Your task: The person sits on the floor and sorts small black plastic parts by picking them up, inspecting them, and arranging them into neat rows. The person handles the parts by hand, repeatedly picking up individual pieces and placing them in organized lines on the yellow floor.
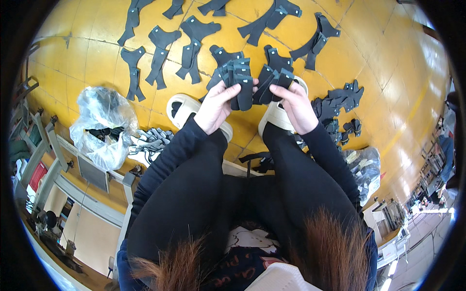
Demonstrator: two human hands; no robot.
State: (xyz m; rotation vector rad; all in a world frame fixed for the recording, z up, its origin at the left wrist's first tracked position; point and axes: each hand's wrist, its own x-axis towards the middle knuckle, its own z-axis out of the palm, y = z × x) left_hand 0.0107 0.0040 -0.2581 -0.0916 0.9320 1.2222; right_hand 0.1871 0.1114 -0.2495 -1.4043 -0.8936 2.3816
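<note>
My left hand (218, 105) is closed on a fanned bundle of small dark fabric pieces (241, 83), rounded at one end and marked with little pale tags. A smaller fan of similar dark fabric pieces (265, 85) is pinched between the thumb and fingers of my right hand (297, 104). The two bundles are held side by side, close together, above the floor between my feet. Just beyond them, dark fabric stacks (277, 59) lie on the floor, partly hidden by what I hold.
More dark fabric stacks (198, 30) lie in rows on the yellow floor (99, 60). At left stand a clear plastic bag (104, 111) and a grey-and-white pile (150, 144). Dark pieces (340, 101) are heaped at right, near another plastic bag (364, 169). Pale slippers (182, 109) are on my feet.
</note>
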